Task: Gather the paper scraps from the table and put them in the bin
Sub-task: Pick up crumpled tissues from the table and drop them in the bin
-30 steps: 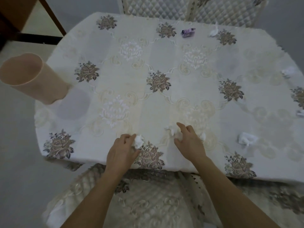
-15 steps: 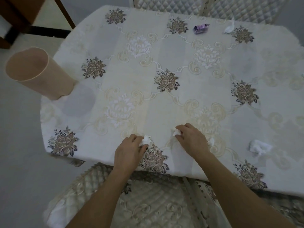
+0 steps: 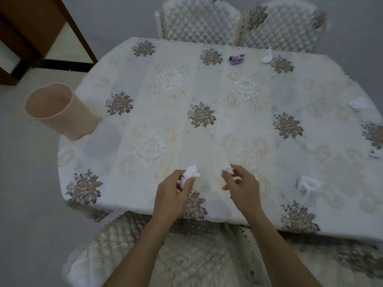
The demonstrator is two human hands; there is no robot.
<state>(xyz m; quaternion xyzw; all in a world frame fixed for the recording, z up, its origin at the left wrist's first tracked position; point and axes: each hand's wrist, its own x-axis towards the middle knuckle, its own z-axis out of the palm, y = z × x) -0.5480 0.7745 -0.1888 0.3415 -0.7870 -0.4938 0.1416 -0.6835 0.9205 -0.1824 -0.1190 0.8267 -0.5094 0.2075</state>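
Observation:
My left hand [image 3: 172, 193] pinches a crumpled white paper scrap [image 3: 190, 172] just above the near table edge. My right hand [image 3: 242, 186] pinches a second white scrap [image 3: 226, 167] between thumb and fingertips. More white scraps lie on the floral tablecloth [image 3: 207, 90]: one at the near right [image 3: 306, 183], one at the far right [image 3: 357, 103], one by the right edge [image 3: 376, 154], and one at the far side [image 3: 267, 58]. A purple scrap [image 3: 236, 58] lies near the far edge. The beige bin [image 3: 60, 110] stands on the floor at the table's left corner, mouth open.
Two quilted chairs [image 3: 238, 23] stand behind the table, and another quilted chair [image 3: 186, 255] sits below my arms. A dark wooden frame [image 3: 41, 38] is at the upper left. Grey floor surrounds the bin.
Both hands have lifted off the cloth with a white scrap pinched in each. The camera has pulled back and up, showing more of the table and far chairs.

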